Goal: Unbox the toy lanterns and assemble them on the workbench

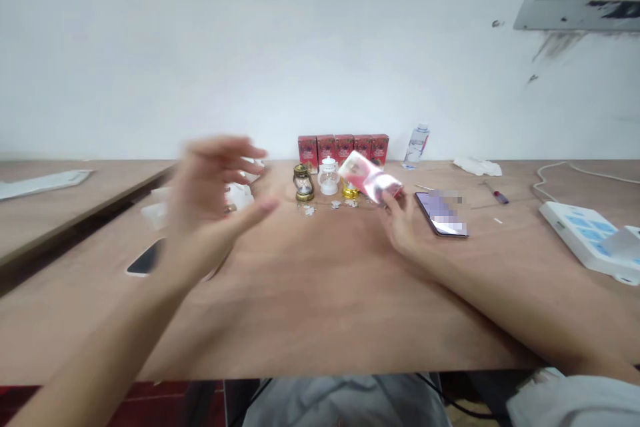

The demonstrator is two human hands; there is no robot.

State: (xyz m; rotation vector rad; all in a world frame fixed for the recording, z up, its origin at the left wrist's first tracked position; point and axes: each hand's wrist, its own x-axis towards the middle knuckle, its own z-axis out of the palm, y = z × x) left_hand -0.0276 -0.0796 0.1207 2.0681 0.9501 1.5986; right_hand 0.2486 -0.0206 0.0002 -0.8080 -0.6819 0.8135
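Observation:
My left hand [213,183] is raised over the left part of the table, smeared by motion, with its fingers apart and nothing visible in it. My right hand [399,220] grips the lower right end of a shiny pink-and-white packet [367,177], tilted above the table. Behind the packet, a gold lantern [351,192] is partly hidden. A white mini lantern [329,177] and a bronze one [303,183] stand to its left. Several small pale pieces [309,211] lie in front of them.
Several red boxes [307,152] line the wall, beside a leaning clear bottle [417,145]. A phone [443,215] lies right of my right hand; another phone [145,259] is by my left forearm. A white power strip [585,237] sits far right. A gap [85,225] splits the tables.

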